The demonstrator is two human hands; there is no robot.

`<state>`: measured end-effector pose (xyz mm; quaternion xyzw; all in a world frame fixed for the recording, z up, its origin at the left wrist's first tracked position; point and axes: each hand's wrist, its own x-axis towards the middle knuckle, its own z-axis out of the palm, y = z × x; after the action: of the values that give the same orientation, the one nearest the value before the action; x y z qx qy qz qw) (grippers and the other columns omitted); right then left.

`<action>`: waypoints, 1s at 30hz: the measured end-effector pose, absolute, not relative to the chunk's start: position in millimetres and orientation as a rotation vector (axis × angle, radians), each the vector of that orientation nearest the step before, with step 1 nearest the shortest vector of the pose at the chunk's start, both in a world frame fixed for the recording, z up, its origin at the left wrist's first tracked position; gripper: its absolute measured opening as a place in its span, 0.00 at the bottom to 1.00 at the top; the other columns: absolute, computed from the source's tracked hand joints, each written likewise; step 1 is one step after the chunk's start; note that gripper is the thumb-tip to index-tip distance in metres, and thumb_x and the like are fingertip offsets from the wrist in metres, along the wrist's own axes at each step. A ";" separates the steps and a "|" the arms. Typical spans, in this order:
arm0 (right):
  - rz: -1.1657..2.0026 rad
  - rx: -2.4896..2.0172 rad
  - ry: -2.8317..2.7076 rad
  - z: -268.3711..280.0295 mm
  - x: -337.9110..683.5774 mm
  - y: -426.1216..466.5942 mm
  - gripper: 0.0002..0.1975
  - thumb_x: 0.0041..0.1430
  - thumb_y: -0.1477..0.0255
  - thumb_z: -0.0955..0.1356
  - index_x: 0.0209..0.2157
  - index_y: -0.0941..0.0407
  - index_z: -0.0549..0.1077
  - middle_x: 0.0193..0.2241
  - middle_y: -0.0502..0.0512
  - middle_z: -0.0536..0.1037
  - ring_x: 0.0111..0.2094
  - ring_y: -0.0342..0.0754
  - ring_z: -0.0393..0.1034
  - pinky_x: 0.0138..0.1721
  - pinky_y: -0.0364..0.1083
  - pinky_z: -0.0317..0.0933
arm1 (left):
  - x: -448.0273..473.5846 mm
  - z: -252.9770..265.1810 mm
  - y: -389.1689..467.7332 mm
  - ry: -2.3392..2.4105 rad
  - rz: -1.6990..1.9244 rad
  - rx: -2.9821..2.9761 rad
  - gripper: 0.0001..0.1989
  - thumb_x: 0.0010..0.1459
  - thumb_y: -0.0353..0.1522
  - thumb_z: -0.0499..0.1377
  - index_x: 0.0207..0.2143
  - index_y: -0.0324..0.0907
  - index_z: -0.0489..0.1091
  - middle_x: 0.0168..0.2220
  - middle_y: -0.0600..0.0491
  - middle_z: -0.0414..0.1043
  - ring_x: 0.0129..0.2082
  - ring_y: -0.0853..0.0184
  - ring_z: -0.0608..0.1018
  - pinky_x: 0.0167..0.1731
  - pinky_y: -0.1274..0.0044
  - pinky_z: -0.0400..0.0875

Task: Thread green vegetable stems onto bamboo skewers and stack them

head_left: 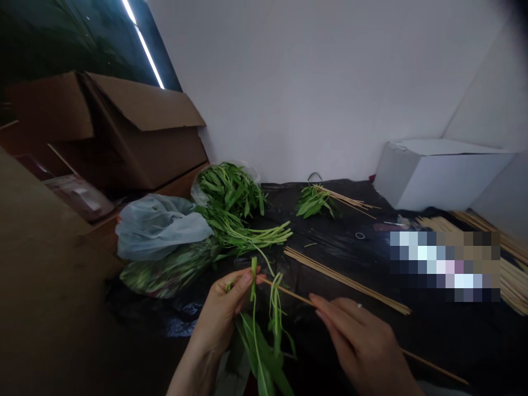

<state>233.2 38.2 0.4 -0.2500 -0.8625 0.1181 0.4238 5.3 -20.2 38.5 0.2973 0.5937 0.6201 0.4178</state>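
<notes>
Clock centred on the stick between the hands.

Item 1: stick (295, 295), slender, pale wood; slants down towards four o'clock, its end beyond the right hand.
Item 2: left hand (231, 302), nine o'clock; thumb and fingers pinch an upright green stem (253, 281) at the stick's tip. Whether the tip pierces it: cannot tell.
Item 3: right hand (363, 341), four o'clock; fingers closed around the stick.
Item 4: folded greens (275, 300), hanging at the stick just beside the left fingertips.

Done, by appearance: one leafy bunch with sticks (315, 202), one o'clock.
Part-done: the stick in hand, seemingly at its first leaves.
Left: loose greens (231, 190), eleven o'clock, ample; bare sticks (346, 279), three o'clock, laid parallel; larger stick stack (509, 286), three o'clock, farther out.

Surroundings: black sheet (338, 247) beneath; bluish plastic bag (163, 225), ten o'clock, against bagged leaves (165, 272); cardboard box (152, 154), ten o'clock; white box (457, 179), two o'clock; small ring (360, 236), two o'clock.

In the way: loose stems reach close to the left fingertips and might snag. A pixelated patch at three o'clock hides its contents.
</notes>
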 end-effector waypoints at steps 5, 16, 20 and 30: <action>0.313 -0.637 -2.161 -0.8 232.3 36.9 0.16 0.64 0.78 0.61 0.50 0.56 0.74 0.29 0.54 0.78 0.29 0.45 0.73 0.32 0.43 0.68 | 4.8 41.1 -21.7 1.517 1.544 0.767 0.21 0.44 0.45 0.68 0.34 0.36 0.80 0.12 0.62 0.53 0.16 0.78 0.48 0.18 0.80 0.41; 0.265 -0.614 -2.151 0.4 231.9 34.5 0.17 0.63 0.79 0.60 0.49 0.57 0.74 0.29 0.54 0.78 0.29 0.44 0.74 0.31 0.42 0.68 | -0.5 40.1 -21.6 1.529 1.441 0.844 0.18 0.45 0.43 0.68 0.31 0.37 0.80 0.29 0.49 0.77 0.16 0.79 0.53 0.18 0.80 0.46; 0.255 -0.611 -2.134 0.2 230.4 34.6 0.17 0.62 0.79 0.61 0.49 0.57 0.75 0.28 0.54 0.78 0.28 0.44 0.74 0.31 0.42 0.68 | -2.0 33.8 -19.9 1.497 1.495 0.788 0.17 0.46 0.42 0.68 0.33 0.38 0.77 0.27 0.51 0.76 0.16 0.79 0.52 0.18 0.81 0.45; 0.219 -0.629 -2.158 -5.0 226.2 32.4 0.18 0.62 0.81 0.60 0.49 0.58 0.74 0.28 0.55 0.77 0.27 0.45 0.72 0.32 0.43 0.68 | -5.3 26.2 -16.5 1.395 1.477 0.705 0.17 0.42 0.41 0.71 0.24 0.37 0.72 0.15 0.64 0.51 0.16 0.79 0.48 0.18 0.82 0.41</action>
<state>226.2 32.4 -5.0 -0.2518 -0.8638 0.0878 0.4276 -5.3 -16.5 26.2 0.2885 0.5706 0.6043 0.4753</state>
